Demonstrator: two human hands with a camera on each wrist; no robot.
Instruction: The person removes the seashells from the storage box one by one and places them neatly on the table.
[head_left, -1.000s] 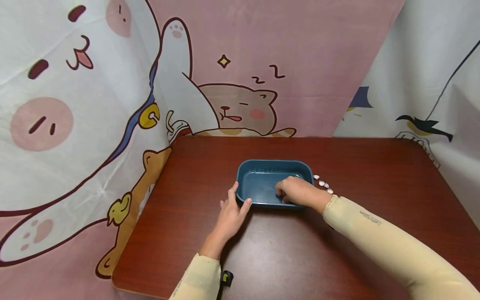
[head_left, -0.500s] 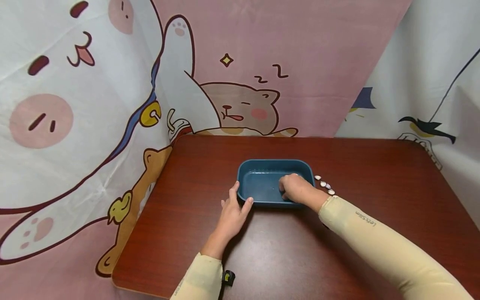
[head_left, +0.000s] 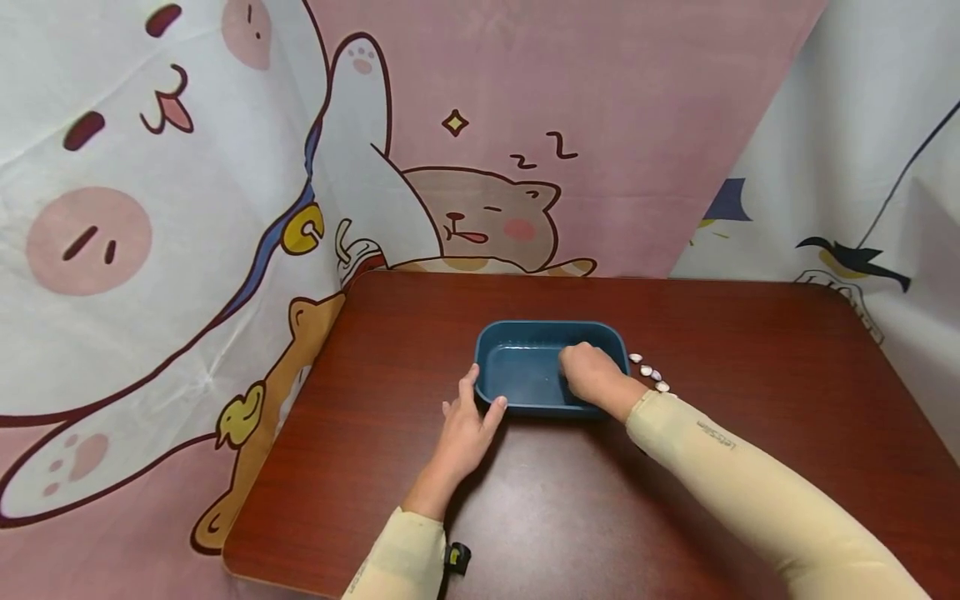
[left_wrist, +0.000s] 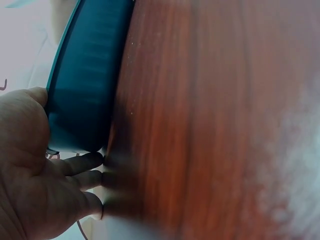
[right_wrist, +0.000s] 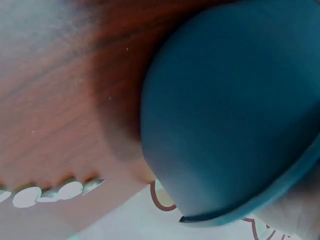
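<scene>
A dark teal rectangular basin [head_left: 517,332] with rounded corners stands on the table in the head view. At its near left corner is my left hand [head_left: 461,437], thumb against the near side and fingers along the left end. In the left wrist view the fingers [left_wrist: 87,179] of that hand lie fairly straight beside the basin wall [left_wrist: 90,75]. My right hand [head_left: 591,377] reaches down inside the right half of the basin with bent fingers. Its fingertips are hidden, and the right wrist view shows mostly the outer basin wall [right_wrist: 225,110].
Several small white shell-like pieces [head_left: 647,371] lie in a short row just right of the basin; the right wrist view shows these glossy pieces [right_wrist: 70,190] too. A brown wooden table [head_left: 420,317] carries everything. Behind it hangs a cartoon-print cloth [head_left: 600,100].
My right hand has shifted slightly within the basin, and its forearm has swung a little to the left. My left hand and the basin stay in place.
</scene>
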